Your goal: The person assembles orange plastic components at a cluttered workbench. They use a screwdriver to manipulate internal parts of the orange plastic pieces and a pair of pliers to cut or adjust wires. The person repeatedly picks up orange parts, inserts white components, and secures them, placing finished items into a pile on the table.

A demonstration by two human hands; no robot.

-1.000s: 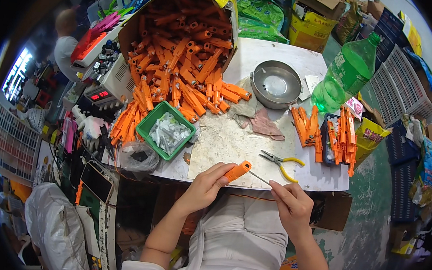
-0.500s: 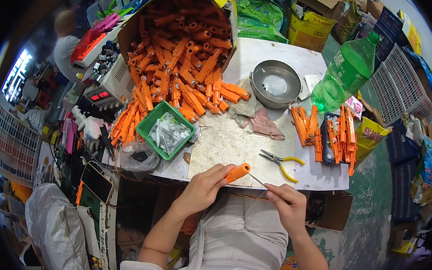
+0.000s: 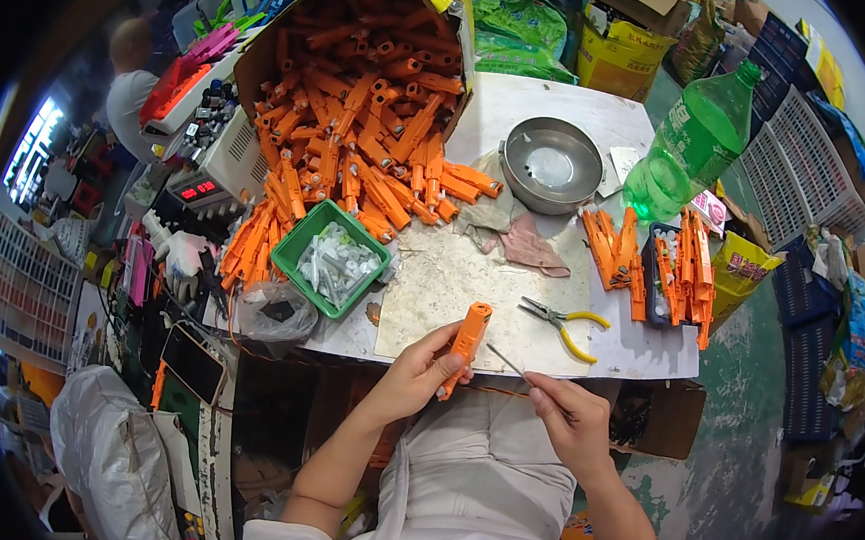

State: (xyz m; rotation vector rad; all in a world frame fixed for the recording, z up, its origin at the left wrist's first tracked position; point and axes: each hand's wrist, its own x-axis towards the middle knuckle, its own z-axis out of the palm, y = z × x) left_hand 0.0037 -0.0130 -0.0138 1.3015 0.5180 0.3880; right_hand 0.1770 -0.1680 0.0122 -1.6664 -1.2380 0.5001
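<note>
white table (image 3: 652, 361), orange parts (image 3: 372, 135) heaped.
orange piece (image 3: 469, 339) gripped by fingers (image 3: 431, 344) of left hand (image 3: 409, 374); thin rod (image 3: 506, 360) pinched by right hand (image 3: 573, 412).

A white table (image 3: 647, 355) is occupied by orange parts (image 3: 387, 203), a green bin (image 3: 305, 289), a metal bowl (image 3: 570, 198) and a stained sheet (image 3: 442, 281) bearing pliers (image 3: 553, 320)

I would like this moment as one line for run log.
left hand: holds orange part | right hand: holds thin rod | rod tip: near orange part | pliers: on table
</note>
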